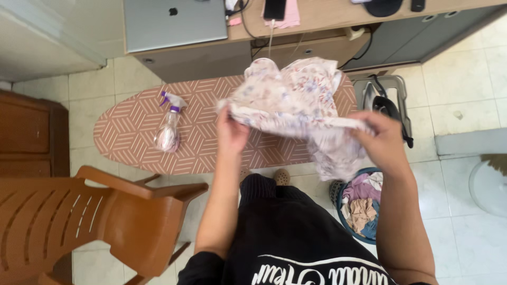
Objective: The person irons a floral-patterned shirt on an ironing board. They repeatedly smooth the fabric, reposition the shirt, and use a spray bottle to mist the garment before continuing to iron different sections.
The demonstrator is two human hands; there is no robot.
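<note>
I hold a pale floral garment (296,100) up over the ironing board (132,132), which has a brown geometric-patterned cover. My left hand (231,132) grips the garment's left edge. My right hand (381,141) grips its right edge, and the fabric stretches between them with a fold hanging below. The rest of the garment bunches up above my hands. A clear spray bottle (169,126) with a purple nozzle lies on the board to the left of my left hand.
An iron (388,108) rests on the rack at the board's right end. A basket of clothes (362,206) stands on the tiled floor by my right leg. A brown plastic chair (90,216) is at lower left. A desk with a laptop (177,21) lies beyond the board.
</note>
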